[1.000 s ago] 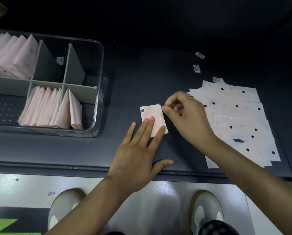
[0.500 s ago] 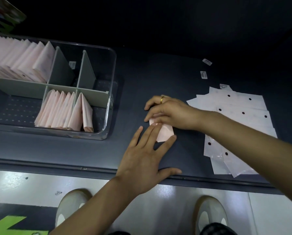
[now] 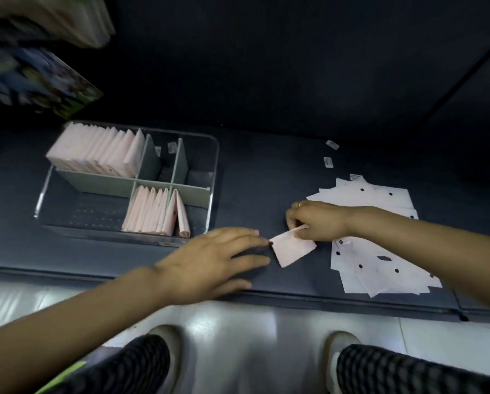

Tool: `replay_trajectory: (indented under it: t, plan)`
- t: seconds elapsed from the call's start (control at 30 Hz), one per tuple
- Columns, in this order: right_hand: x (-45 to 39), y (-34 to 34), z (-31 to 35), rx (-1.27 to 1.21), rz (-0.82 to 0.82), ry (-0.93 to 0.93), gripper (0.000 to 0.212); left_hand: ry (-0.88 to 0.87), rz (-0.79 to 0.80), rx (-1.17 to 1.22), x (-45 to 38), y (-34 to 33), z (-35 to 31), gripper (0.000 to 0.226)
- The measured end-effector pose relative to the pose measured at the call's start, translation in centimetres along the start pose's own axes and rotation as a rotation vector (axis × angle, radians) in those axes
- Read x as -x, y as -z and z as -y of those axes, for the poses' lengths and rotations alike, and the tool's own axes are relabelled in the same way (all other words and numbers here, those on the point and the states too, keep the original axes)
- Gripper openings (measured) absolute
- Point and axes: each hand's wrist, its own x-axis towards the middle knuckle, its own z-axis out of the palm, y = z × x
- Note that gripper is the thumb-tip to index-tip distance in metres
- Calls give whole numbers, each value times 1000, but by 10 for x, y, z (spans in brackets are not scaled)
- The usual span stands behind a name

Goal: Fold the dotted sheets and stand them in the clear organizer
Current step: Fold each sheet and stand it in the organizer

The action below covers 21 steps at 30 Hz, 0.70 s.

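Head view: right hand (image 3: 319,221) pinches upper edge of folded sheet (image 3: 292,248) near front edge of dark counter (image 3: 266,172); left hand (image 3: 215,261) flat, fingers straight, fingertips just beside sheet's left corner. Half second ago both hands pressed it down — now lifted, fold likely done, next stop clear organizer (image 3: 214,166) at counter's left. Unfolded dotted sheets (image 3: 380,265) piled right. Glossy floor below.
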Motion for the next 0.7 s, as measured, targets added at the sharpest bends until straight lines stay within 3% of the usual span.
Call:
replay_trajectory:
  t: [0.07,0.2,0.3,0.43,0.57,0.7]
  plan:
    - [13,15,9,-96,-58,-56,3,-22,4,-74,7,33,13,39]
    - [29,54,46,-249,-291,-137,14,45,125,-152,25,93,44,36]
    - [25,69,89,-446,-449,-176,17,128,373,-269,34,111,61,44]
    - [9,51,143,-504,-544,-198,15,142,645,-334,43,102,60,55]
    - [-5,19,173,-467,-625,-267,14,191,632,-293,50,75,51,66]
    - [-18,7,184,-456,-703,-334,16,281,517,-322,49,54,49,65]
